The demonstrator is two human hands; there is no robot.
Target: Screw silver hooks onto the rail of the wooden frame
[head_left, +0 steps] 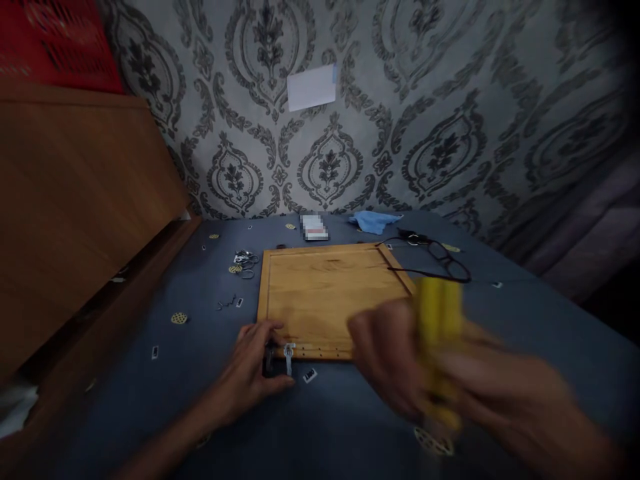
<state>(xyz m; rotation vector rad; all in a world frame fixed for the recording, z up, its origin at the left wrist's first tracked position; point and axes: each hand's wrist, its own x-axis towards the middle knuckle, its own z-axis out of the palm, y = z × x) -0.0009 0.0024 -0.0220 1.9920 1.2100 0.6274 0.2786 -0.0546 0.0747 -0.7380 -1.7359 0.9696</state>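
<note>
A wooden board (325, 293) lies flat on the blue table (150, 393). My left hand (255, 370) rests at the board's near left corner, fingers closed around a small metal bracket (289, 355) held against the edge. My right hand (430, 367), smeared by motion, is over the board's near right corner and grips a yellow tool (439, 333) by its handle.
Black glasses (440, 257) and a blue cloth (374, 221) lie behind the board. Metal rings (245, 261), small screws and yellow discs (179, 318) are scattered at the left. A wooden cabinet (75, 213) stands at the left, a patterned wall behind.
</note>
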